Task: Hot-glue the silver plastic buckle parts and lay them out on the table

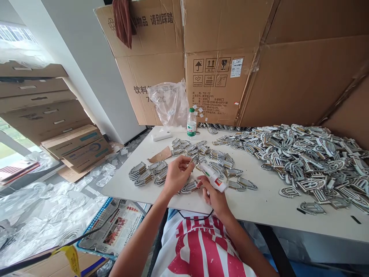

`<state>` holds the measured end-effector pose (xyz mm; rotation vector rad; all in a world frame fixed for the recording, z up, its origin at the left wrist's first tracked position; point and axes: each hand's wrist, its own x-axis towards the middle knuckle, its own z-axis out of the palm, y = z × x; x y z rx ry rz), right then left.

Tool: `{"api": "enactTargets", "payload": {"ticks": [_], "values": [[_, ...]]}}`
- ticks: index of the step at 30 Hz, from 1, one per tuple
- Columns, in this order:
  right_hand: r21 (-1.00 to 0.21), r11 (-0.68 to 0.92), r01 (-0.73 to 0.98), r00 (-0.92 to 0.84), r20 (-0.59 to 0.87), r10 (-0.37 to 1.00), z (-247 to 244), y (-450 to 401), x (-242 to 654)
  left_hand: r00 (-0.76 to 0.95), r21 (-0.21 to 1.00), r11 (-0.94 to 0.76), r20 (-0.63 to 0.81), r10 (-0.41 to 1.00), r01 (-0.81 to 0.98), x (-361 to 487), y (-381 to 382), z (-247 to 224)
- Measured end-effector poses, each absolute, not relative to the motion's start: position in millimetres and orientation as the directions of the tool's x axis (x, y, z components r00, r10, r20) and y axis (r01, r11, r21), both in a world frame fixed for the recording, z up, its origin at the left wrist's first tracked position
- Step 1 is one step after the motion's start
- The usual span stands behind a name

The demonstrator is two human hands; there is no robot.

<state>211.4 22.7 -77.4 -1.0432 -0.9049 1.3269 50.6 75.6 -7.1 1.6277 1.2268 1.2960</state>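
My left hand [178, 173] is closed in a pinch on a small metal piece [195, 158], mostly hidden by the fingertips. Just to its right, my right hand [215, 196] is wrapped around a white bottle-like tool [213, 176] with red and green markings, tilted with its narrow end toward the left fingers. Around both hands lie grey-and-gold metal pieces with pointed, arch-like outlines. One cluster [138, 174] sits left of my left hand, and others [220, 157] spread behind and to the right of my right hand.
A large heap of similar metal pieces [305, 154] covers the table's right side. At the back stand a water bottle [191, 125] and a clear plastic bag [170, 102], near a white box-like object [162, 135]. Cardboard [219, 88] walls the rear. A cardboard scrap [160, 154] lies behind my left hand.
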Motion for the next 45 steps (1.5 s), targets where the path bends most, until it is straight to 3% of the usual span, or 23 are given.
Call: {"api": "enactTargets", "payload": {"ticks": [5,12,23,28,32,45], "values": [[-0.932,-0.076,-0.355,0.039,-0.096,0.995,-67,22,213,0.128,0.72,-0.482,0.489,0.863,0.5,45,78,-5],[-0.928,-0.088,-0.362,0.03,-0.107,0.994,-67,24,213,0.26,0.585,-0.575,0.535,0.804,0.573,35,84,-6],[-0.947,-0.034,-0.319,-0.083,-0.008,0.997,-74,17,214,-0.01,0.831,-0.43,0.463,0.887,0.352,30,94,-4],[-0.955,0.007,-0.297,-0.069,0.028,0.997,-73,15,212,-0.055,0.946,-0.304,0.312,0.949,0.111,26,95,-3],[-0.958,0.005,-0.286,-0.05,0.021,0.999,-70,14,212,-0.081,0.969,-0.243,0.238,0.968,-0.055,26,94,1],[-0.966,0.035,-0.258,-0.032,0.045,0.998,-73,14,212,-0.099,0.966,-0.254,0.257,0.961,0.04,24,94,0]]}}
